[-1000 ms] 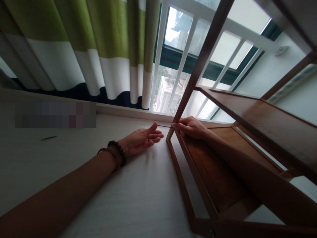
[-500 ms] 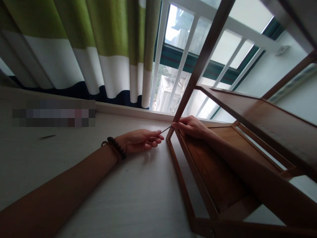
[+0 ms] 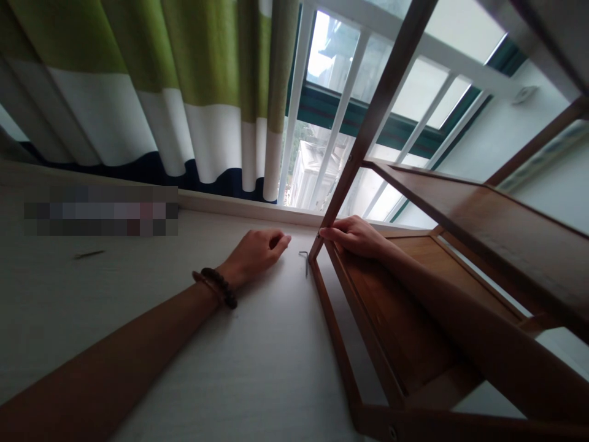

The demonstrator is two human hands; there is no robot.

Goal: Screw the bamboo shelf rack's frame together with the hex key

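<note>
A brown wooden shelf rack (image 3: 343, 307) stands tilted in view on the right. My right hand (image 3: 356, 236) reaches through it and grips the frame near a lower joint, thumb and fingertips at the upright beside a small screw. An L-shaped hex key (image 3: 305, 263) lies on the pale surface just left of that joint. My left hand (image 3: 257, 253), with a dark bead bracelet at the wrist, rests a little left of the hex key, apart from it. Its fingers are curled in loosely, with nothing visible in them.
A second small thin metal piece (image 3: 89, 254) lies on the pale surface (image 3: 230, 380) at far left, below a blurred-out patch. Green, white and navy curtains (image 3: 211, 135) hang behind. A white railing (image 3: 340, 98) fronts the window at the back.
My left hand has let go of the hex key, drawn slightly left and turned with its fingers curled. The hex key now lies beside the rack. My right hand stays put.
</note>
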